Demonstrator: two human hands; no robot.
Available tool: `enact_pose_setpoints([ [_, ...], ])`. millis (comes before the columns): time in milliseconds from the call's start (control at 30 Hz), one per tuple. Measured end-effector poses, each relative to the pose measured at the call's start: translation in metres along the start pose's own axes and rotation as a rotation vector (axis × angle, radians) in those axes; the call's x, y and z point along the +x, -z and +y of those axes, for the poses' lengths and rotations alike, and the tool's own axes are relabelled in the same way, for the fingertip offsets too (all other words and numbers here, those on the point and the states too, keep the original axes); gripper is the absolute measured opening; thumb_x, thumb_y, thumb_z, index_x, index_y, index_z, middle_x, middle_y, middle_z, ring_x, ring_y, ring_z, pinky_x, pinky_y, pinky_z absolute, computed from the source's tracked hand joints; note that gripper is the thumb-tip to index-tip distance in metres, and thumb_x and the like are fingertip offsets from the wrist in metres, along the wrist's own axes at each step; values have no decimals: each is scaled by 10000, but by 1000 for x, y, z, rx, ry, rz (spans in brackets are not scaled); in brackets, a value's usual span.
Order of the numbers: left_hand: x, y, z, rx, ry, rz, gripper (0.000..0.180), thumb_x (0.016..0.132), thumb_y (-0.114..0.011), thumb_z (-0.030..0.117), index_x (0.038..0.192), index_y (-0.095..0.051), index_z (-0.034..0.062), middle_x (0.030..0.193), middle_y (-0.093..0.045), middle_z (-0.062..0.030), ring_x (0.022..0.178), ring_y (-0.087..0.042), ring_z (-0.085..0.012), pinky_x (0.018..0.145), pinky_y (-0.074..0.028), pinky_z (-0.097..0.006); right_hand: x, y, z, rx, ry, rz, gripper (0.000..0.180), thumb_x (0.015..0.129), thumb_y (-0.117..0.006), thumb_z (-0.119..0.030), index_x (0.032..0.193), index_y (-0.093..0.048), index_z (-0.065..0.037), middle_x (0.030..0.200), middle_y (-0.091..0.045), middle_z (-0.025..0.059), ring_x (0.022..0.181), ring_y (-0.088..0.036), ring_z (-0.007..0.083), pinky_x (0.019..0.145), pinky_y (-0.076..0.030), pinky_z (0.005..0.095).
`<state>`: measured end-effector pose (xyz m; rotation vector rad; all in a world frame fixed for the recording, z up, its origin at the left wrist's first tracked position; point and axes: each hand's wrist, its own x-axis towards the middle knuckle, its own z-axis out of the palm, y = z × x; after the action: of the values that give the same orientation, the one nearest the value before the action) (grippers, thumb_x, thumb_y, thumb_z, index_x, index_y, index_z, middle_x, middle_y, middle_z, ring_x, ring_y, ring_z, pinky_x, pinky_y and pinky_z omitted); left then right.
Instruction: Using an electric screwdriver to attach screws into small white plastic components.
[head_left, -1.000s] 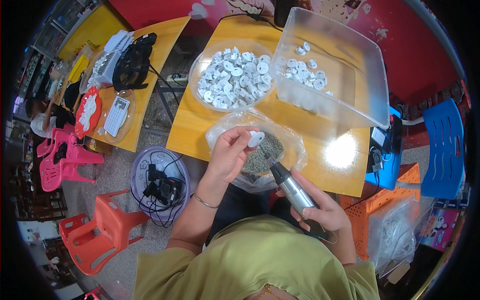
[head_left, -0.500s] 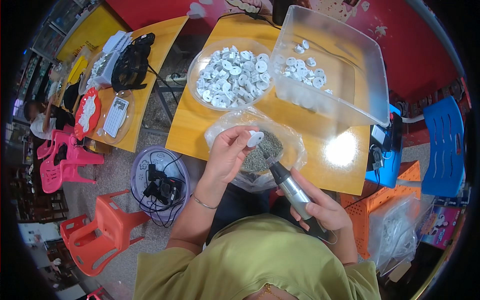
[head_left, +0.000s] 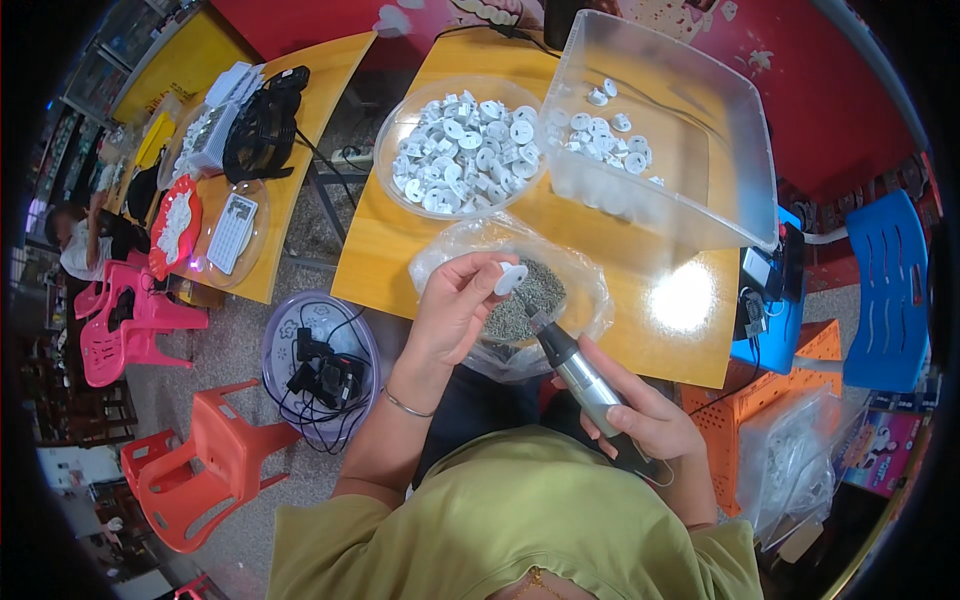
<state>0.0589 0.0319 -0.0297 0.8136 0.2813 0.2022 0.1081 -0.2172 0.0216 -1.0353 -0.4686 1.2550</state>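
Note:
My left hand point(head_left: 455, 308) pinches a small white round plastic part point(head_left: 510, 278) and holds it over a clear plastic bag of small dark screws point(head_left: 530, 295) at the near edge of the yellow table point(head_left: 660, 290). In my right hand point(head_left: 640, 410) I grip a silver and black electric screwdriver point(head_left: 585, 385). Its tip points up at the white part, close below it. Beyond the bag stands a clear round bowl point(head_left: 462, 148) heaped with the same white parts. A large clear plastic bin point(head_left: 660, 130) at the right holds several more.
A second yellow table point(head_left: 270, 150) at the left carries black cables, a red dish and clear trays. On the floor stand a purple basin with cables point(head_left: 318, 365), orange and pink plastic chairs, a blue chair point(head_left: 890, 290) and a bag of parts at the right.
Both hands stay almost where they were; the white part and screwdriver tip have shifted only slightly over the bag.

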Motion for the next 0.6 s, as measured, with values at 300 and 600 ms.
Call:
enact_pose_setpoints([
  [300,0,-1,2,53,12,5,229,911,-569,182,1047,-604,1,962,-630,-64,869,-596,-120,750,-499,-246,0,1,-1,-28,-18,-2,741,892,-526,-303,1464,-114,-77,1325,-391,203,753,-520,163,519,-447,237],
  [600,-2,0,0,62,7,8,209,911,-567,155,1042,-606,-3,964,-631,-60,866,-594,-118,763,-494,-249,1,3,1,15,-18,-11,747,885,-540,-289,1464,-117,-79,1316,-398,208,737,-522,165,507,-443,237],
])
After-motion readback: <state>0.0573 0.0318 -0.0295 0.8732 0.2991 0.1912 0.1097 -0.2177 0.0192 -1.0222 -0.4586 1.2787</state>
